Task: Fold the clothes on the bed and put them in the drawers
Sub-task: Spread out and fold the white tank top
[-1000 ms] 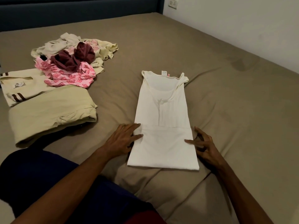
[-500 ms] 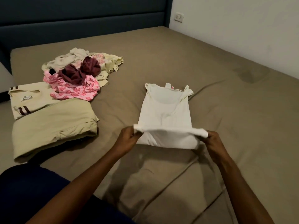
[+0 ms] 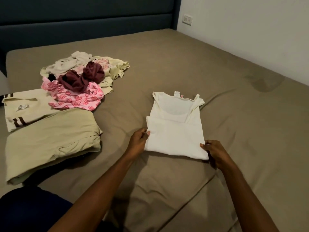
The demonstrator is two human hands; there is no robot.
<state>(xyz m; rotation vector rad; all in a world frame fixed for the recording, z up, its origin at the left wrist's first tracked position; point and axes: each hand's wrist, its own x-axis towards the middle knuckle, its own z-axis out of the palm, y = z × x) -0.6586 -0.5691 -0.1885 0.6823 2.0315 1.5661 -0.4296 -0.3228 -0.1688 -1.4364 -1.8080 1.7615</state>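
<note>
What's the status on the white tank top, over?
Left hand and right hand each pinch a side of the white cotton tank top. Bottom half folded up over the chest, lying on the taupe bed sheet. Nothing in the way.

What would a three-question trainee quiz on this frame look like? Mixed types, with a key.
1. True or false: the left hand and the right hand each grip a side of the white tank top.
2. Which garment lies on top of the unfolded pile?
A. maroon garment
B. folded beige garment
C. white tank top
3. Fill in: the tank top's label end points toward the ____.

Key:
1. true
2. A
3. headboard
</note>
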